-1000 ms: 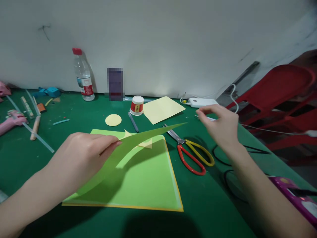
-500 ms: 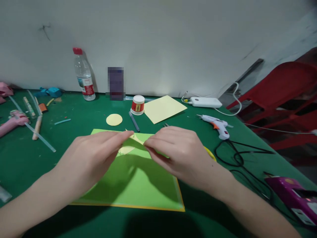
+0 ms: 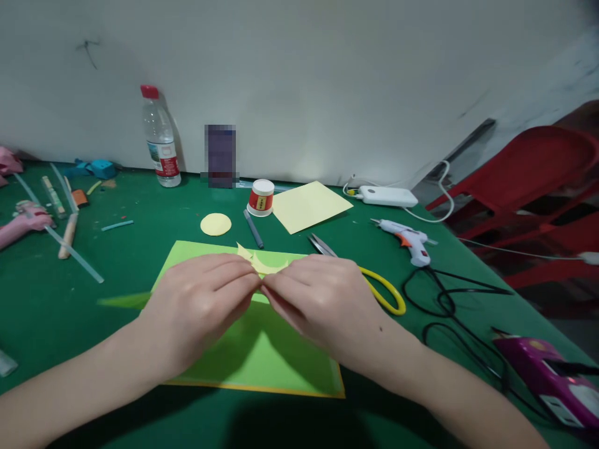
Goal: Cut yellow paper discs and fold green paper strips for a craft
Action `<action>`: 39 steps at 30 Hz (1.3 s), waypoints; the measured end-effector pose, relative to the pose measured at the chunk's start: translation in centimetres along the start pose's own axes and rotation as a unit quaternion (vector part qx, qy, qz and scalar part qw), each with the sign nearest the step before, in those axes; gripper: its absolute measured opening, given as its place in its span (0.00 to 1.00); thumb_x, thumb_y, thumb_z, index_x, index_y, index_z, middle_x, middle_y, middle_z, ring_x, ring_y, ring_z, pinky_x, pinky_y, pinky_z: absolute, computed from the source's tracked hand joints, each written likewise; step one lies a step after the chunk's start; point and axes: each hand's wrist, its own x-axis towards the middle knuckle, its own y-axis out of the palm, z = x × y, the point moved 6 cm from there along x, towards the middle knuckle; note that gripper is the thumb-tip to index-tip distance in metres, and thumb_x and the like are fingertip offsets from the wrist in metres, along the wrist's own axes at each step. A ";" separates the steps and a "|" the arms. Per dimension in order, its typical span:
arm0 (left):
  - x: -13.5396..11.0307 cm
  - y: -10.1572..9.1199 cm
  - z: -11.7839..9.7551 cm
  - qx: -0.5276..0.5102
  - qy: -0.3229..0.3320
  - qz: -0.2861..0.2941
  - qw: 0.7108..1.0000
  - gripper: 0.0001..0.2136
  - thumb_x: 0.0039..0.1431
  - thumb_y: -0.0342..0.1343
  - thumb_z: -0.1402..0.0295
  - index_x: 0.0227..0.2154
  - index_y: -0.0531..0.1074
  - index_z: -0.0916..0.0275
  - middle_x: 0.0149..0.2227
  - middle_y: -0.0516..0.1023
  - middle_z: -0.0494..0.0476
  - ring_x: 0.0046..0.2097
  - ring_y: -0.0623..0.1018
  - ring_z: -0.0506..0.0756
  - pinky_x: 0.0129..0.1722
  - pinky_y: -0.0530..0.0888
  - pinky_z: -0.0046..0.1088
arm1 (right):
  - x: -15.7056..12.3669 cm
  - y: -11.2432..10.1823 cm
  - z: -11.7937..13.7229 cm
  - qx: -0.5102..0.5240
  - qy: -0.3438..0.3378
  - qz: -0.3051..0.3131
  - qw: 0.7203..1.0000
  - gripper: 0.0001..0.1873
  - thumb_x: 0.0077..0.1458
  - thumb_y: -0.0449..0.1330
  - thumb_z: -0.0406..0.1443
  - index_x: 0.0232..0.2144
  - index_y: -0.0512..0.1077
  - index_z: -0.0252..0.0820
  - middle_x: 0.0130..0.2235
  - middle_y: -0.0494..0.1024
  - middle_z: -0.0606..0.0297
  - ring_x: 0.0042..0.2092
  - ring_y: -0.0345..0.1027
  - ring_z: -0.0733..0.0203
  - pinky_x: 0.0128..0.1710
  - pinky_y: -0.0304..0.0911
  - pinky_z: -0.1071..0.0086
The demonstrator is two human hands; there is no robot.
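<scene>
My left hand [image 3: 201, 305] and my right hand [image 3: 322, 299] meet fingertip to fingertip above a stack of light green paper [image 3: 266, 349] on the green table [image 3: 140, 224]. Both pinch a light green sheet; one corner of it [image 3: 124, 302] pokes out to the left under my left wrist. A pale yellow paper scrap [image 3: 259, 263] lies on the stack just beyond my fingers. Red and yellow scissors [image 3: 384, 293] lie right of my right hand, partly hidden by it.
A yellow paper circle [image 3: 216, 224], a grey pen [image 3: 253, 229], a small red-labelled jar [image 3: 261, 197], a yellow sheet [image 3: 310, 206] and a water bottle [image 3: 160, 138] stand behind. At right: a white glue gun [image 3: 407, 238], black cables [image 3: 449, 299], power bank [image 3: 386, 196], purple device [image 3: 547, 377], red chairs [image 3: 538, 174]. Glue sticks [image 3: 70, 249] lie left.
My right hand came in from the right and joined the left on the lifted green sheet. The sheet has been brought down low over the stack, its corner now sticking out left.
</scene>
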 end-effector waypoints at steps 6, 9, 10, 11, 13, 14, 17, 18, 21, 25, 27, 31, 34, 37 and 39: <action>-0.3 -0.2 2.7 -0.009 -0.078 0.031 0.996 0.06 0.55 0.52 0.71 0.29 0.73 0.62 0.30 0.79 0.51 0.32 0.78 0.54 0.29 0.76 0.29 | -0.9 -1.0 -0.6 -0.008 0.011 -0.027 1.000 0.11 0.51 0.54 0.26 0.21 0.72 0.36 0.21 0.74 0.66 0.23 0.65 0.64 0.24 0.53 0.70; -0.5 -0.5 5.4 0.015 -0.106 0.046 0.993 0.08 0.55 0.50 0.68 0.28 0.75 0.60 0.30 0.80 0.51 0.30 0.79 0.54 0.26 0.76 0.29 | -1.8 -1.8 -1.4 -0.038 0.018 -0.027 0.999 0.12 0.52 0.54 0.26 0.20 0.72 0.36 0.22 0.75 0.64 0.23 0.66 0.64 0.24 0.53 0.70; -0.6 -0.7 6.6 0.033 -0.120 0.043 0.991 0.08 0.55 0.51 0.67 0.28 0.75 0.60 0.29 0.80 0.51 0.28 0.79 0.54 0.25 0.75 0.29 | -2.1 -2.0 -1.8 -0.047 0.022 -0.025 0.998 0.12 0.52 0.54 0.27 0.20 0.72 0.36 0.22 0.76 0.64 0.23 0.66 0.63 0.23 0.53 0.70; -0.8 -0.7 7.8 0.049 -0.135 0.048 0.989 0.09 0.55 0.51 0.66 0.28 0.75 0.60 0.29 0.80 0.51 0.27 0.78 0.54 0.24 0.75 0.28 | -2.4 -2.2 -2.1 -0.056 0.027 -0.022 0.998 0.12 0.53 0.54 0.27 0.20 0.72 0.37 0.22 0.76 0.64 0.23 0.67 0.63 0.23 0.53 0.70; -1.1 -1.0 10.0 0.104 -0.170 0.041 0.979 0.09 0.53 0.52 0.64 0.26 0.76 0.60 0.27 0.80 0.51 0.24 0.78 0.54 0.19 0.72 0.26 | -3.0 -2.5 -2.9 -0.073 0.043 -0.012 0.996 0.12 0.54 0.54 0.29 0.20 0.72 0.37 0.22 0.76 0.64 0.23 0.67 0.63 0.22 0.52 0.70; -1.1 -1.1 10.7 0.131 -0.180 0.037 0.974 0.10 0.54 0.51 0.63 0.25 0.76 0.60 0.24 0.79 0.50 0.22 0.76 0.53 0.15 0.68 0.24 | -3.2 -2.6 -3.3 -0.078 0.054 -0.007 0.995 0.12 0.54 0.54 0.29 0.21 0.72 0.37 0.22 0.76 0.64 0.23 0.67 0.63 0.22 0.52 0.70; -0.7 -1.5 10.3 0.135 -0.192 0.001 0.972 0.10 0.56 0.49 0.64 0.28 0.75 0.59 0.25 0.79 0.49 0.23 0.76 0.51 0.18 0.70 0.23 | -3.4 -2.4 -3.8 -0.071 0.079 0.005 0.994 0.12 0.53 0.53 0.28 0.21 0.72 0.38 0.22 0.76 0.64 0.23 0.67 0.63 0.22 0.51 0.70; -0.4 -1.7 9.3 0.098 -0.185 -0.026 0.977 0.09 0.57 0.49 0.65 0.30 0.74 0.60 0.30 0.79 0.49 0.28 0.77 0.51 0.27 0.74 0.25 | -3.3 -2.2 -3.8 -0.061 0.082 0.010 0.995 0.13 0.54 0.53 0.28 0.21 0.72 0.38 0.23 0.76 0.63 0.23 0.67 0.63 0.22 0.51 0.70; 0.3 -1.1 4.9 0.025 -0.124 -0.035 0.991 0.09 0.57 0.51 0.66 0.37 0.71 0.63 0.38 0.77 0.53 0.40 0.76 0.53 0.40 0.74 0.29 | -2.6 -1.3 -2.9 -0.024 0.071 0.024 0.997 0.13 0.53 0.52 0.28 0.21 0.72 0.38 0.24 0.76 0.62 0.24 0.67 0.63 0.23 0.50 0.70; 0.3 0.1 0.4 -0.061 -0.006 -0.013 0.998 0.04 0.55 0.53 0.74 0.34 0.71 0.65 0.33 0.78 0.55 0.37 0.77 0.53 0.39 0.74 0.32 | -1.5 -0.5 -1.1 0.015 0.044 0.015 0.999 0.13 0.54 0.52 0.29 0.21 0.72 0.38 0.22 0.75 0.64 0.23 0.65 0.64 0.24 0.50 0.70; 0.1 0.4 0.2 -0.070 -0.009 -0.009 0.997 0.04 0.55 0.52 0.76 0.33 0.71 0.66 0.32 0.78 0.56 0.35 0.76 0.53 0.35 0.75 0.31 | -1.1 -0.4 -0.7 0.021 0.041 0.003 0.999 0.13 0.54 0.52 0.29 0.21 0.72 0.37 0.21 0.74 0.65 0.23 0.64 0.64 0.24 0.49 0.70; 0.1 0.6 0.8 -0.054 -0.038 -0.003 0.998 0.04 0.56 0.51 0.75 0.31 0.71 0.66 0.31 0.78 0.57 0.33 0.76 0.54 0.32 0.74 0.30 | -0.7 0.1 -0.2 0.022 0.028 0.011 0.999 0.12 0.52 0.53 0.28 0.19 0.70 0.37 0.18 0.70 0.67 0.21 0.60 0.65 0.23 0.47 0.70; 0.3 0.7 0.5 -0.059 -0.028 0.017 0.998 0.05 0.56 0.50 0.75 0.29 0.71 0.67 0.29 0.78 0.57 0.33 0.76 0.54 0.32 0.74 0.31 | -0.6 0.3 -0.1 0.014 0.029 0.013 0.999 0.13 0.52 0.53 0.28 0.18 0.69 0.38 0.17 0.68 0.67 0.21 0.58 0.65 0.23 0.46 0.70; 0.4 0.9 0.3 -0.068 -0.024 0.025 0.997 0.06 0.57 0.50 0.75 0.29 0.71 0.67 0.28 0.77 0.56 0.32 0.76 0.53 0.32 0.74 0.30 | -0.7 0.4 -0.2 0.023 0.040 0.013 0.999 0.14 0.53 0.52 0.29 0.18 0.68 0.38 0.19 0.70 0.67 0.22 0.60 0.65 0.24 0.47 0.70; 0.3 0.9 0.1 -0.044 -0.020 0.012 0.999 0.06 0.57 0.49 0.75 0.29 0.71 0.67 0.29 0.77 0.57 0.32 0.76 0.53 0.31 0.74 0.30 | -0.7 0.4 -0.2 0.027 0.040 0.013 0.999 0.14 0.53 0.53 0.29 0.17 0.68 0.38 0.19 0.69 0.67 0.22 0.60 0.66 0.24 0.47 0.71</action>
